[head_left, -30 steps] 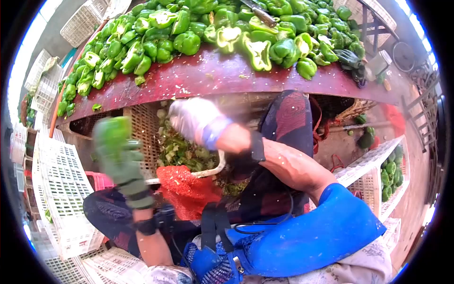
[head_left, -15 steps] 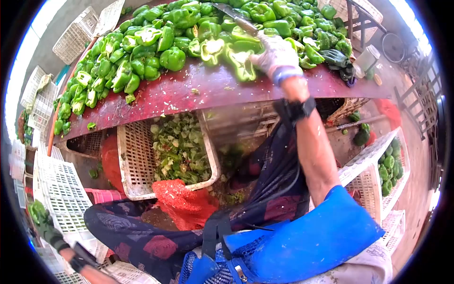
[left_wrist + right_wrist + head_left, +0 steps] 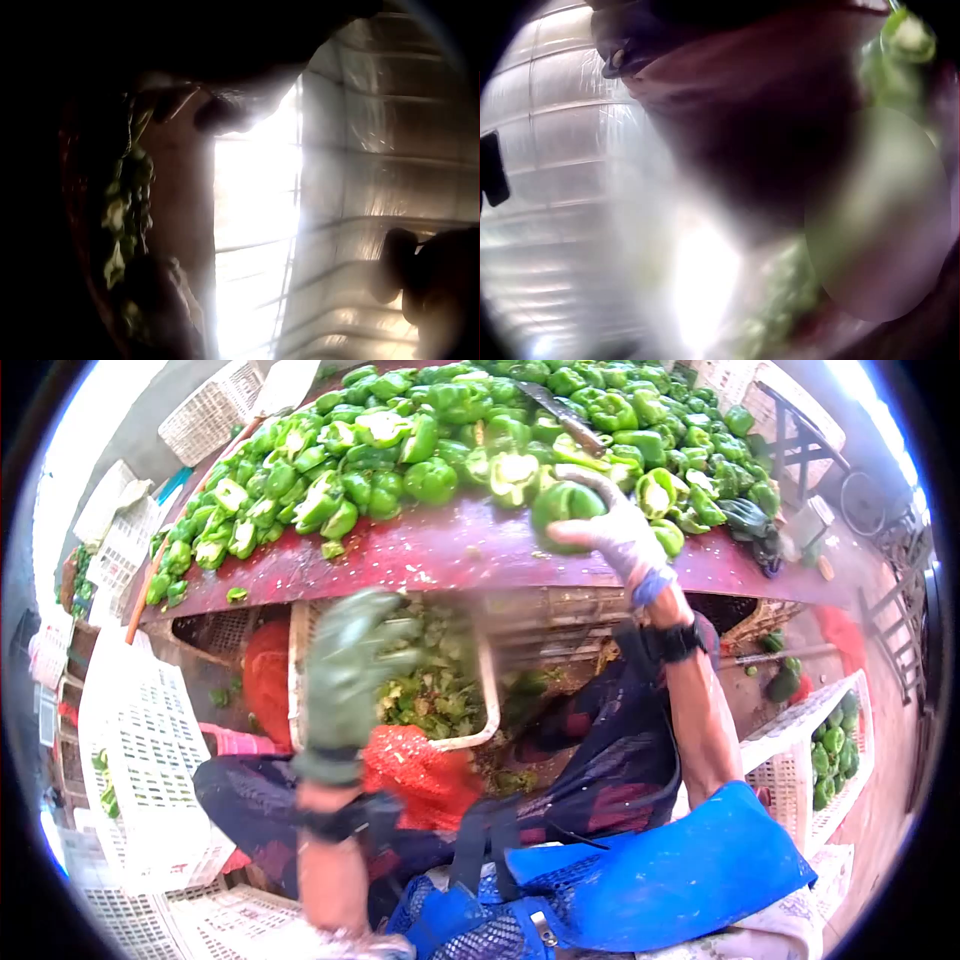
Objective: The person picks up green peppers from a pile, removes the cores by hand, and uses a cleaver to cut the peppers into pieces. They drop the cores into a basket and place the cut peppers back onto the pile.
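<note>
In the head view the right hand (image 3: 625, 538), in a pale glove, grips a whole green pepper (image 3: 567, 515) at the front of the pepper heap (image 3: 455, 420), its fingers curled round the pepper's right side. The left hand (image 3: 355, 665), in a green glove, is blurred above the left part of a crate of green scraps (image 3: 430, 695); its fingers look spread and nothing shows in them. A knife (image 3: 562, 418) lies on the peppers just behind the right hand. Both wrist views are dark or blurred.
The red tabletop's edge (image 3: 440, 560) runs between the heap and the scrap crate. A red mesh sack (image 3: 415, 780) lies over the crate's near rim. White crates (image 3: 150, 760) stand at the left, and another crate (image 3: 790, 770) with peppers stands at the right.
The left hand has come from the far lower left to above the scrap crate, without the pepper seen in it earlier. The right hand, earlier at the knife handle, now holds a whole pepper.
</note>
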The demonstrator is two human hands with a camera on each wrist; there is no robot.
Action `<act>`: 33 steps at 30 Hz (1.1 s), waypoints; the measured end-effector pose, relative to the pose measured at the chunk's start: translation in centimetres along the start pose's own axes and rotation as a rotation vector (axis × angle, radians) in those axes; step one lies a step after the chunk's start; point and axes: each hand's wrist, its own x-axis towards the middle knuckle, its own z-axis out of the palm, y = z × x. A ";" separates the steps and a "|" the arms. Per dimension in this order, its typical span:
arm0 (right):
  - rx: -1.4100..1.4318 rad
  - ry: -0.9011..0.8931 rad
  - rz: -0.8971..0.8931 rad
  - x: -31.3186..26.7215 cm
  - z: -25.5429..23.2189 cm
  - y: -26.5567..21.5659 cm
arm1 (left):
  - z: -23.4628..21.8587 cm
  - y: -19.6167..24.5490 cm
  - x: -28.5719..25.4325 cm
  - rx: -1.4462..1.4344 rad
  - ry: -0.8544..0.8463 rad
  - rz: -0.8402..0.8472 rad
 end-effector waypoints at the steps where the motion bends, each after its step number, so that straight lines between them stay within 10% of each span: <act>1: 0.045 -0.019 -0.016 -0.4 2.1 0.2 | 0.7 -3.9 1.1 0.496 -0.205 0.368; 2: 0.125 -0.089 -0.098 -2.3 4.6 -1.8 | 2.3 -3.2 1.5 -0.375 -0.254 -0.006; 4: -0.065 -0.152 -0.466 -4.0 8.6 -2.8 | 4.6 -3.3 2.5 -0.931 -0.150 -0.245; 7: -0.360 -0.309 -0.715 -4.9 11.8 -2.9 | 2.1 -3.2 1.6 -1.125 0.032 -0.202; 11: -0.121 -0.484 -0.544 -5.2 13.9 -1.7 | -1.3 -3.9 -0.5 -1.297 -0.370 -0.263; 15: 0.404 -0.524 0.096 -4.6 16.1 -0.2 | -1.6 -6.4 -1.5 -1.010 0.040 -0.307; 16: 0.466 -0.458 0.125 -3.6 16.0 0.2 | -2.0 -6.6 -1.7 -1.384 -0.022 -0.436; 17: 0.525 -0.390 0.152 -2.3 15.7 0.8 | -1.9 -7.3 -1.7 -1.391 0.141 -0.422; 19: -0.169 -0.045 -0.458 0.3 15.1 1.5 | -1.9 -6.6 -2.0 -1.333 0.278 -0.385; 21: -0.972 0.152 -0.486 3.3 13.9 1.4 | -2.3 -6.7 -2.2 -1.345 0.225 -0.355; 25: -0.747 -0.234 -0.601 -0.5 15.0 0.3 | -2.6 -7.5 -2.5 -0.715 0.288 -0.144; 27: -0.231 -0.482 -0.228 -4.7 17.2 -0.4 | -2.4 -7.4 -2.7 -0.276 0.361 -0.081; 33: -0.104 -0.582 0.206 -6.8 19.3 -1.9 | -2.1 -6.8 -2.2 -0.040 0.495 0.271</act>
